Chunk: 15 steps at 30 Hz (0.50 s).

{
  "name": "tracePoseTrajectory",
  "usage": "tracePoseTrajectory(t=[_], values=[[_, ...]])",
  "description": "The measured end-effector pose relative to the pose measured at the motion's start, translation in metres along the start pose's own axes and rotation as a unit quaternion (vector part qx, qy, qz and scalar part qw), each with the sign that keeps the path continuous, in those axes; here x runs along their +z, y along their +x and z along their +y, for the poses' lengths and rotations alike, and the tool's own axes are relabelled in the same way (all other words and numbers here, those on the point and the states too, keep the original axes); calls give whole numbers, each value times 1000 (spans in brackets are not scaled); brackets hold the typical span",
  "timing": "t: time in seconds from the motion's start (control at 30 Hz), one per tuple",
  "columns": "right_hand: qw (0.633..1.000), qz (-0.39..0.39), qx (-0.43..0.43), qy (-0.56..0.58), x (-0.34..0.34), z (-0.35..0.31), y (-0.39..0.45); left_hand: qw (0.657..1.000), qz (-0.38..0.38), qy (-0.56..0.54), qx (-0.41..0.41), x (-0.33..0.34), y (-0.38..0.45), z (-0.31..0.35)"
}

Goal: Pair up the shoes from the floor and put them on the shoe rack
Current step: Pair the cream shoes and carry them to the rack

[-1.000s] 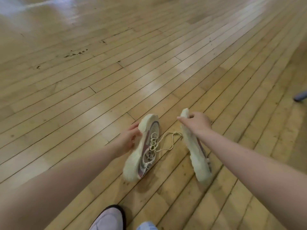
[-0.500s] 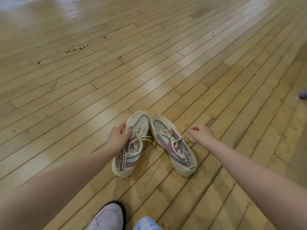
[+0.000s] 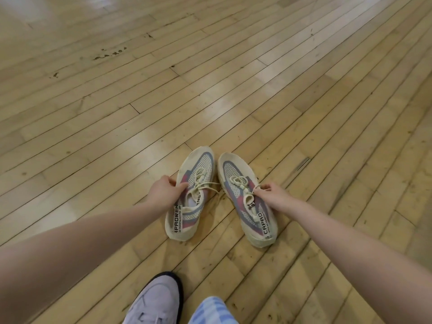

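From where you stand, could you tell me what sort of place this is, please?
Probably a gym or hall, though that is a guess: the floor is glossy, scuffed narrow wood strips, running bare across the view. Only a pair of sneakers, left shoe and right shoe, sits on it.

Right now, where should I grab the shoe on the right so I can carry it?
Grab the right shoe at its heel collar, coming from above. It sits upright with the opening facing up, so fingers can hook inside. The right hand only pinches a floppy lace.

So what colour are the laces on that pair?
Cream, matching the soles; clearest on the right shoe's laces in the head view.
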State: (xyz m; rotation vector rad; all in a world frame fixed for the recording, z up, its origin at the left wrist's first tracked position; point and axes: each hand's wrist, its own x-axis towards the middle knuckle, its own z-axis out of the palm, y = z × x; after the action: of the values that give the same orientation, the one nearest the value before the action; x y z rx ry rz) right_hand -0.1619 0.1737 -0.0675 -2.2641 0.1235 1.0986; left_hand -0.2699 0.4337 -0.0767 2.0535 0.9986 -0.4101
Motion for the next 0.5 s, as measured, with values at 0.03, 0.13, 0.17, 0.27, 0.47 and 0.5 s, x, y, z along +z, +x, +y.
tracePoseTrajectory(t=[0.03, 0.13, 0.17, 0.27, 0.47, 0.5], values=[[1000, -22, 4, 13, 2, 1, 0, 1000, 4, -1, -5, 0, 1, 1], [997, -66, 5, 46, 14, 6, 0, 1000, 12, -18, -14, 2, 4, 3], [995, -71, 5, 67, 18, 5, 0, 999, 9, -30, -17, 3, 4, 3], [991, -58, 10, 121, 27, 1, 2, 998, -3, -61, -23, 4, 4, 4], [991, 2, -5, 136, 31, 1, 4, 991, -36, -122, -50, 1, 8, 5], [993, 17, -13, 117, 33, 2, 4, 989, -31, -132, -53, 2, 9, 4]])
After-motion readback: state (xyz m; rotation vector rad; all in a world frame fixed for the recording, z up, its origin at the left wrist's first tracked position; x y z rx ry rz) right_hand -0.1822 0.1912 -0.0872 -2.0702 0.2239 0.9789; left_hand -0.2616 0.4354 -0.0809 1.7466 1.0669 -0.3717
